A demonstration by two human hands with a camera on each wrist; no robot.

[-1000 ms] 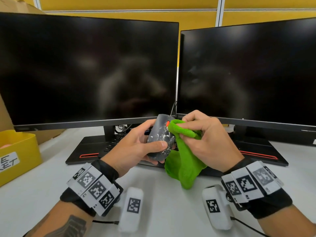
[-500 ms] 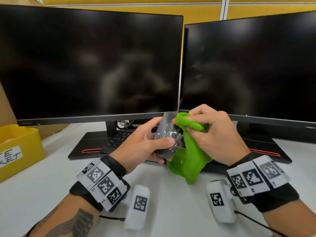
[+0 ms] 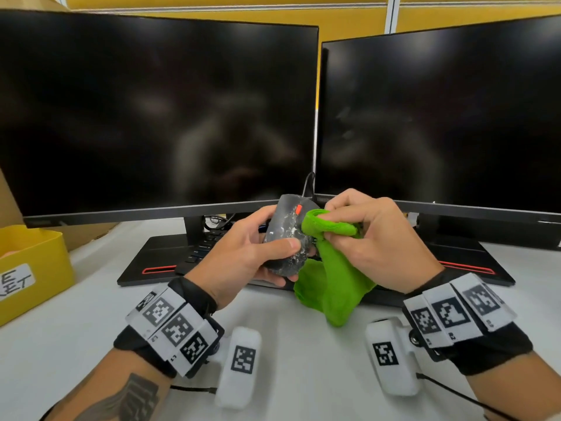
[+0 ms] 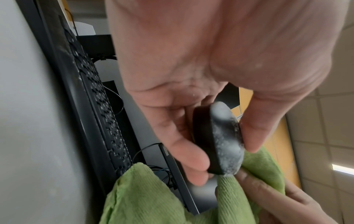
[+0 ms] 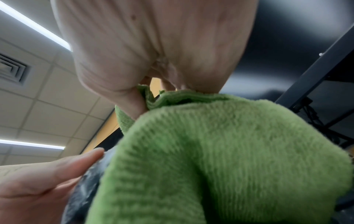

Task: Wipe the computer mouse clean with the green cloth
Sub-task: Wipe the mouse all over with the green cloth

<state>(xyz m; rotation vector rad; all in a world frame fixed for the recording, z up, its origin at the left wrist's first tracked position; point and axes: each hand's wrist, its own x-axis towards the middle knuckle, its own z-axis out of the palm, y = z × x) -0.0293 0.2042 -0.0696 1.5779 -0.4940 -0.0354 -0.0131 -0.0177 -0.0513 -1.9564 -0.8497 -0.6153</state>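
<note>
A dark grey computer mouse (image 3: 287, 232) with an orange wheel and white smears is held up above the desk. My left hand (image 3: 252, 253) grips it, thumb across its top and fingers underneath. The left wrist view shows the mouse (image 4: 222, 141) edge-on between thumb and fingers, dusted white. My right hand (image 3: 367, 238) pinches a bunched green cloth (image 3: 331, 284) and presses its upper fold against the right side of the mouse near the wheel. The rest of the cloth hangs down below the hands. In the right wrist view the green cloth (image 5: 220, 159) fills most of the picture.
Two dark monitors (image 3: 158, 117) (image 3: 440, 123) stand side by side right behind the hands. A black keyboard (image 3: 209, 247) lies on the left monitor's base. A yellow labelled box (image 3: 33, 265) sits at the left edge on the white desk (image 3: 91, 299).
The cloth's upper fold has slid down from beside the orange wheel, which now shows fully. Both hands stay together in front of the monitors; the view has shifted slightly.
</note>
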